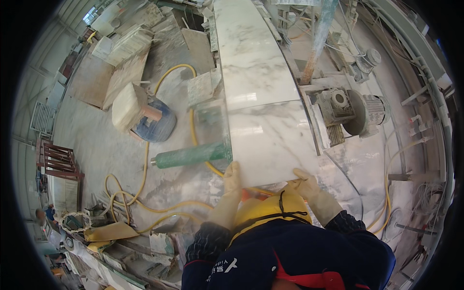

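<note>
I judged veined marble slab (270, 135) heavy, stiff, slick, brittle-edged: left hand (232, 178) gripped near-left corner, right hand (304, 184) gripped near edge rightward; two-handed underside support seemed safest.

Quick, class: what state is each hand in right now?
Left hand: closed, holding the white slab at its near left corner.
Right hand: closed, holding the same slab near its right corner.

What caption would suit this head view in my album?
Left hand and right hand, gloved, touch the near end of a veined white slab, motor alongside.
</note>
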`<state>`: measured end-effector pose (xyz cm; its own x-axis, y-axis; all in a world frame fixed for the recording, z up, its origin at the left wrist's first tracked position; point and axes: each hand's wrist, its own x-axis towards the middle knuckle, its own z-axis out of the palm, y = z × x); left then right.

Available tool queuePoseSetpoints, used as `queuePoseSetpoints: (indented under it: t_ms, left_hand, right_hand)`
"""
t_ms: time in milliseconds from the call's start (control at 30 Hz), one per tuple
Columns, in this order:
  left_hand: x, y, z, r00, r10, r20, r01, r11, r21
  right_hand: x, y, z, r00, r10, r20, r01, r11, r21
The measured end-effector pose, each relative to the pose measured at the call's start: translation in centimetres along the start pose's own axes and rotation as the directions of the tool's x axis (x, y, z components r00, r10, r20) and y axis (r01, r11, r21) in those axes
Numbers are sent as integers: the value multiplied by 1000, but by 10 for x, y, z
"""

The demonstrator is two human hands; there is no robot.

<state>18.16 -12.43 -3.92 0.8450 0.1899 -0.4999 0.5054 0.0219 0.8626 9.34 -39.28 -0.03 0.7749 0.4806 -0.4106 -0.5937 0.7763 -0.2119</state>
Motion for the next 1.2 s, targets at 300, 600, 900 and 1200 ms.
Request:
queuePoseSetpoints:
  t_ms: [300, 600, 900, 1200]
  left_hand:
    - [-2, 2, 10, 1000, 29, 0, -29, 999, -19]
    - [19, -27, 12, 986, 132, 106, -117, 984, -136]
    - [12, -4, 21, 996, 37, 83, -22, 984, -175]
    - [27, -17, 25, 981, 176, 79, -161, 973, -165]
  right_hand:
    - [14, -2, -43, 990, 98, -97, -71, 967, 246]
    - [13, -14, -29, 996, 70, 57, -80, 979, 190]
    - [25, -5, -33, 893, -288, -346, 247, 956, -158]
    - [32, -3, -53, 833, -437, -340, 239, 837, -492]
